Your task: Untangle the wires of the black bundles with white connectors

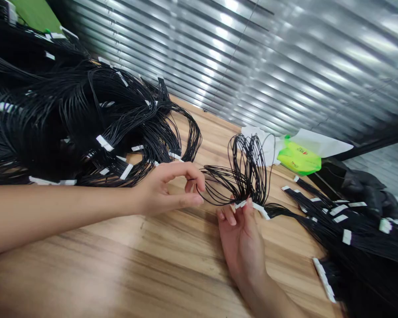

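My right hand [243, 245] is closed on a bundle of thin black wires [248, 170], pinching it by the white band at its base. The wires fan up and to the left in loose loops, while a tail runs right toward the dark pile. My left hand [172, 187] curls around the left end of these loops, with at least one strand at its fingertips. A gap shows between its thumb and index finger. White tabs [261, 210] sit beside my right thumb.
A large heap of black wires [76, 106] with white tabs covers the left side of the wooden table [102, 265]. More tabbed wires [361, 234] lie at right. Behind stand a yellow-green packet [300, 158], white paper [321, 142] and a corrugated metal wall [199, 53].
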A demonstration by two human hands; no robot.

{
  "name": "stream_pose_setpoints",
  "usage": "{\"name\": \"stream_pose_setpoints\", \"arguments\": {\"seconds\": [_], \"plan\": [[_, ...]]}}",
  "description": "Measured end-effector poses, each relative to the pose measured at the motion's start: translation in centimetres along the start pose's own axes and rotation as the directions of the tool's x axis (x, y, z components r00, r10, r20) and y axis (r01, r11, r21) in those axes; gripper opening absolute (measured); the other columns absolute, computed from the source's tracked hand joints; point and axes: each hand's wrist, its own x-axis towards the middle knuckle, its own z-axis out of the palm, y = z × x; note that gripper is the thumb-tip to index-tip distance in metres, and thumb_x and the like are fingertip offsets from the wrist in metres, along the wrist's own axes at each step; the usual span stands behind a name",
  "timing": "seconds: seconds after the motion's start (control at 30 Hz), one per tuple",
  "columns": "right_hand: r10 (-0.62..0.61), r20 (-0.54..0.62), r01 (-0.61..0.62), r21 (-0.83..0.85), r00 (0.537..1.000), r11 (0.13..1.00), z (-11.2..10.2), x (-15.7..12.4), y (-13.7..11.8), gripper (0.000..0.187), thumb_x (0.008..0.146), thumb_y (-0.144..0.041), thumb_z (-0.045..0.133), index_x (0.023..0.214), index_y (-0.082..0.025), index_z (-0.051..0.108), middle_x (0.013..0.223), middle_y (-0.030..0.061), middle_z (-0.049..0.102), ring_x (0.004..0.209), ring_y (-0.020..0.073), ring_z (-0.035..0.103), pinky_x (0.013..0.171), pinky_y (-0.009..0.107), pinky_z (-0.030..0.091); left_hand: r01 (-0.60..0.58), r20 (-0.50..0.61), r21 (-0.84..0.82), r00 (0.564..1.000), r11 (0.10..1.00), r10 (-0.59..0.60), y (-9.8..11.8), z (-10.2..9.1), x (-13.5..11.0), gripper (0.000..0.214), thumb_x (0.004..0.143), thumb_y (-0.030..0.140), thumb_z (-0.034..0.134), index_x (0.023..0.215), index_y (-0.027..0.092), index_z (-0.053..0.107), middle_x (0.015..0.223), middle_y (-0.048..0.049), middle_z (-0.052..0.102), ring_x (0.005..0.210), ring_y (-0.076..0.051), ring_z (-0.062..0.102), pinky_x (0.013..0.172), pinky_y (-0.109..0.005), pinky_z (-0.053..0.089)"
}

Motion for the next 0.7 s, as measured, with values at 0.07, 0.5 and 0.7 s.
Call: {"name": "stream_pose_setpoints", "arguments": {"seconds": [0.07, 0.5, 0.7], "plan": [[-0.006, 0.003, 0.006, -0.011, 1.000, 1.000, 0.08, -0.04, -0.07, 0.030, 0.069, -0.042, 0.078, 0.072, -0.023, 0.054, 0.060, -0.0106, 0.044, 0.048, 0.0068, 0.032, 0.056, 0.026, 0.040, -0.016, 0.004, 0.005, 1.000, 1.000, 0.016, 0.01, -0.07, 0.05, 0.010, 0.080, 0.026, 0.070, 0.078, 0.017, 0.065, 0.068, -0.0016, 0.064, 0.060, -0.011, 0.054, 0.062, -0.024, 0.045], [0.015, 0.017, -0.016, 0.033, 1.000, 0.999, -0.26, -0.29, 0.15, 0.033, 0.070, -0.037, 0.080, 0.061, -0.021, 0.053, 0.057, -0.0102, 0.046, 0.049, 0.0061, 0.035, 0.057, 0.024, 0.039, 0.086, -0.188, 0.149, 0.981, 0.985, -0.058, -0.12, 0.45, -0.25, 0.009, 0.082, 0.017, 0.066, 0.089, 0.018, 0.062, 0.073, 0.0011, 0.064, 0.062, -0.008, 0.058, 0.061, -0.019, 0.047], [0.173, 0.016, -0.173, 0.124, 0.985, 0.977, -0.35, 0.39, -0.16, 0.033, 0.065, -0.043, 0.082, 0.067, -0.022, 0.057, 0.054, -0.0102, 0.042, 0.052, 0.0088, 0.038, 0.060, 0.025, 0.042, -0.299, 0.347, 0.195, 0.912, 0.934, 0.220, 0.15, 0.63, 0.03, 0.011, 0.084, 0.015, 0.060, 0.095, 0.016, 0.058, 0.096, -0.0087, 0.069, 0.105, -0.021, 0.063, 0.089, -0.031, 0.046]]}}
